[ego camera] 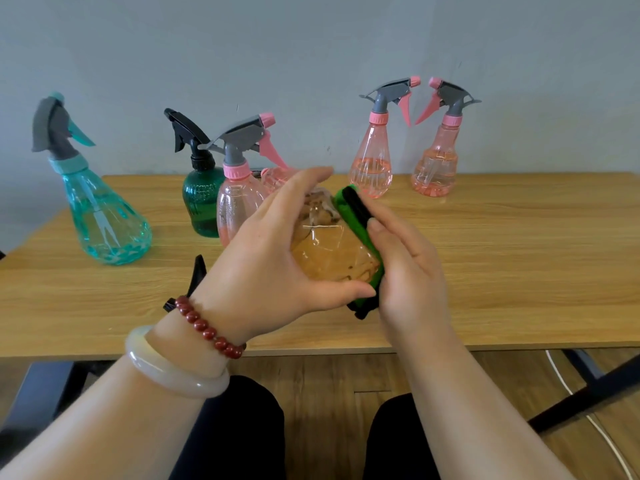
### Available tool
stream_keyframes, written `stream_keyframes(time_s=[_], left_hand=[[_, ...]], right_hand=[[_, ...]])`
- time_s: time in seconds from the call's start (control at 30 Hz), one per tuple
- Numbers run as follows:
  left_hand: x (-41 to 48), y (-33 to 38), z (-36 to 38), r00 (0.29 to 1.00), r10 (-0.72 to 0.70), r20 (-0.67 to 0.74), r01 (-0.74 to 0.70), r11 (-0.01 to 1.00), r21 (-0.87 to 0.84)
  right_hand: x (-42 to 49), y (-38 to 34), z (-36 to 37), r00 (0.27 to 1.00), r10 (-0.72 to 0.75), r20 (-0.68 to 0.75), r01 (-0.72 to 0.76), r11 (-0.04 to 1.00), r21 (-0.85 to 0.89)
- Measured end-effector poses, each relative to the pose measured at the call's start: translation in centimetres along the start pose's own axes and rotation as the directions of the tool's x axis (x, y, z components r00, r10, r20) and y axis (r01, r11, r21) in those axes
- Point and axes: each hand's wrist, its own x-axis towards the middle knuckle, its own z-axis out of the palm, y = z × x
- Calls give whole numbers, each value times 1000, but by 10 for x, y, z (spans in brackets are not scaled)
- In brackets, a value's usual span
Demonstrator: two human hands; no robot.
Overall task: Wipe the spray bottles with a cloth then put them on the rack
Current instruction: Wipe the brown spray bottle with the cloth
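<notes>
Your left hand is curled round a clear bottle, fingers over its far side and thumb under the base, so it is closed on the bottle and holds it up above the worktop. Your right hand is folded over a green cloth with a black edge, pressing it against the bottle's right flank.

The bottle lies tipped, its long axis running from the broad base near you to the narrow end away from you. Whether it has a spray head on, you cannot tell from here; your left fingers cover that end. The cloth sits to the right of the bottle and the gripping hand to the left, so the wipe probably wants to run along that axis while the left hand turns the bottle.

Five more bottles stand upright on the worktop: a teal one far left, a dark green one and a pink one behind your left hand, and two pink ones at the back right. No rack is in view.
</notes>
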Motion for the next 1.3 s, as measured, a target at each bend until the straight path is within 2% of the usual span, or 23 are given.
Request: stream_keyframes(time_s=[0.03, 0.1, 0.13, 0.2, 0.27, 0.33, 0.4, 0.47, 0.5, 0.67, 0.8, 0.87, 1.03, 1.1, 1.17, 1.23, 1.3], left_hand=[[0, -1, -1, 1000, -18, 4, 18, 1000, 19], [-1, -2, -2, 1000, -24, 1, 24, 998, 64], [-1, -2, -4, 1000, -7, 0, 7, 996, 90], [-2, -1, -5, 997, 77, 10, -78, 987, 139], [-3, 1, -5, 984, 176, 37, -179, 971, 156], [-3, 2, -3, 978, 200, 53, -206, 966, 154], [-3, 2, -1, 983, 179, 31, -182, 973, 143], [-2, 1, -1, 987, 160, -8, -157, 978, 138], [-2, 1, -2, 988, 154, -13, -150, 979, 140], [-1, -2, 0, 998, 65, 12, -66, 988, 143], [0, -5, -2, 1000, 5, -12, -4, 995, 101], [1, -6, -2, 1000, 4, -2, -4, 992, 123], [2, -5, -1, 1000, 6, 22, -10, 981, 192], [3, -6, -4, 997, 48, 60, -63, 962, 267], [5, -8, -6, 983, 132, 131, -170, 922, 347], [8, -9, -8, 958, 218, 188, -277, 878, 391], [9, -9, -9, 940, 281, 192, -335, 863, 378]], right_hand=[[-4, -5, 2, 996, -82, 41, 85, 994, -75], [-9, -13, 1, 940, -293, 176, 329, 916, -230], [-8, -13, 0, 912, -335, 237, 392, 883, -258], [4, -13, -2, 934, -273, 232, 327, 914, -240], [16, -13, -5, 988, -113, 101, 130, 974, -184], [18, -12, -5, 998, -57, 40, 64, 980, -190], [9, -17, -3, 979, -170, 112, 191, 956, -221], [-1, -19, -2, 924, -322, 207, 366, 901, -232], [-3, -17, -3, 913, -339, 228, 389, 890, -237], [2, -8, -5, 973, -199, 120, 223, 944, -243], [-13, -10, 0, 913, -369, 173, 401, 890, -217], [-13, -9, 0, 906, -388, 170, 416, 888, -193], [-12, -14, -2, 903, -429, 24, 427, 890, -159], [-8, -21, -7, 925, -375, -58, 364, 920, -143], [1, -27, -14, 946, -318, -68, 298, 932, -205], [7, -31, -19, 976, -212, 37, 212, 911, -354], [8, -31, -20, 977, -76, 198, 154, 898, -413]])
